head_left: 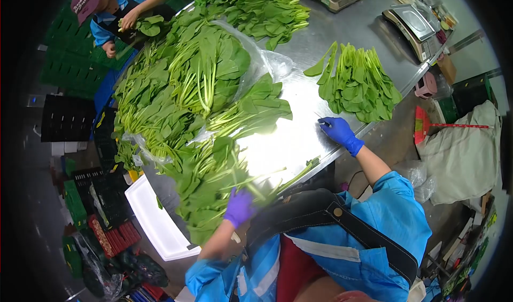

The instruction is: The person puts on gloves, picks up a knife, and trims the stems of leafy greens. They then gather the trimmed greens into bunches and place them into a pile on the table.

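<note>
My left hand (239, 207), in a purple glove, is at the near edge of a large heap of leafy greens (206, 195). Its fingers close around some stems, which are smeared by motion beside it. My right hand (340, 132), gloved in blue-purple, rests low over the metal table (299, 104) close to its edge. Its fingers are curled, with a small dark bit at the tips that I cannot make out. Just beyond it lies a separate, neatly lined-up pile of greens (360, 83), stems pointing away from me. Loose stems (302, 171) lie along the near table edge.
Clear plastic sheeting (256, 56) lies among the heaped greens. Two scales (411, 29) stand toward the far side. A white foam box (157, 222) is below the table at left. Another person (131, 8) holds greens across the heap. A red dustpan (421, 124) is at right.
</note>
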Demonstrator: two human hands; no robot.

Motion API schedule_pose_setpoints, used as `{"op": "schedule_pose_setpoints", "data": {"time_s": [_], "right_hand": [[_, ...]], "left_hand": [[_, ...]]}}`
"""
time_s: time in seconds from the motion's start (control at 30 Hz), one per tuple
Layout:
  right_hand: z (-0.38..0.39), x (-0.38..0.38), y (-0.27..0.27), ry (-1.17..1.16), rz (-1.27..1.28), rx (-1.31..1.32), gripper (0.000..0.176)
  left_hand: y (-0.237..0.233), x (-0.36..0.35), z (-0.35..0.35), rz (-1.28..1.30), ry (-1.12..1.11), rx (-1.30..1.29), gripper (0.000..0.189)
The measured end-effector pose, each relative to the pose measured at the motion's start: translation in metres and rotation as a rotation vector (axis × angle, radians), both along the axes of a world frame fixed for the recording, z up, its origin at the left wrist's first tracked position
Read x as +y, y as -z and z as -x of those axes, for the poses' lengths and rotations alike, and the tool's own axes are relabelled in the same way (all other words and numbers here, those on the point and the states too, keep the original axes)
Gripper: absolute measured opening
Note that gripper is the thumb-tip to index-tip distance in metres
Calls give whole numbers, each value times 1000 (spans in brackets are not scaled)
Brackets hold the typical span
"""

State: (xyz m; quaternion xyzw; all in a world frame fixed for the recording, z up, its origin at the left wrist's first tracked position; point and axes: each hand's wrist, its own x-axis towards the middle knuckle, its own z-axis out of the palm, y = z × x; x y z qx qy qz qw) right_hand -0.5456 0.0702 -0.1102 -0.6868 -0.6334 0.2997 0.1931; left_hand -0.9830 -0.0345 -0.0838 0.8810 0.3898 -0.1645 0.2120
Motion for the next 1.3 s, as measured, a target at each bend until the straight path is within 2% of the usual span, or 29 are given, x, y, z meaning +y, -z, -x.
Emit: {"op": "schedule_pose_setpoints", "data": {"time_s": [0.07, 0.13, 0.2, 0.27, 0.3, 0.33, 0.37, 0.4, 0.43, 0.47, 0.5, 0.53, 0.6, 0.67, 0.7, 0.77, 0.8, 0.87, 1.0, 1.07, 1.1, 1.17, 1.3], "right_hand": [[-6, -1, -7, 28, 16, -19, 25], [-23, -3, -11, 174, -1, -20, 23], [-41, -9, -13, 178, -64, -107, 21], [-58, -19, -15, 426, -90, -133, 23], [-69, -24, -11, 430, -91, -135, 23], [-81, -29, -4, 593, -182, -60, 22], [-92, -34, 3, 755, -276, 18, 23], [-107, -39, 9, 761, -276, 17, 23], [-121, -45, 15, 898, -248, 154, 24], [-128, -50, 18, 1033, -219, 294, 25], [-129, -54, 18, 1042, -218, 293, 25], [-131, -56, 18, 1032, -213, 220, 26], [-133, -57, 19, 1020, -209, 146, 27], [-134, -54, 28, 943, -332, 18, 28], [-134, -50, 27, 946, -335, 20, 28], [-130, -39, 27, 921, -344, 102, 30], [-130, -33, 25, 927, -347, 105, 30], [-128, -24, 19, 982, -200, 348, 27], [-116, -23, 10, 1038, -164, 526, 21], [-109, -29, 6, 1000, -236, 764, 17], [-105, -33, 3, 1001, -239, 765, 17], [-93, -38, -12, 935, -259, 941, 17], [-94, -45, -8, 972, -268, 972, 17]], "left_hand": [[-3, -10, 46, -17, 14, -12, 46], [-8, -17, 85, 25, 11, 126, 48], [-7, -26, 126, 28, -29, 168, 48], [-7, -31, 154, 36, -45, 298, 52], [1, -37, 170, 23, -70, 394, 53], [8, -40, 180, 10, -94, 489, 54], [7, -39, 177, 9, -90, 487, 54], [5, -39, 174, 33, -177, 517, 51], [-1, -38, 168, 58, -262, 549, 48], [-12, -28, 155, 57, -253, 552, 48], [-26, -9, 132, 315, -324, 533, 47], [-41, 6, 107, 573, -396, 507, 46], [-74, 18, 61, 482, -531, -50, 34], [-94, 34, 21, 499, -495, -399, 28], [-97, 39, 6, 496, -493, -398, 28], [-100, 48, -16, 273, -353, -539, 27], [-97, 52, -23, 270, -346, -537, 27], [-91, 59, -39, 303, -378, -640, 30], [-89, 71, -85, 368, -455, -767, 32], [-77, 78, -103, 235, -266, -831, 33], [-74, 79, -113, 233, -263, -832, 33], [-77, 82, -133, 471, -478, -876, 31], [-83, 83, -157, 530, -477, -833, 30]]}}
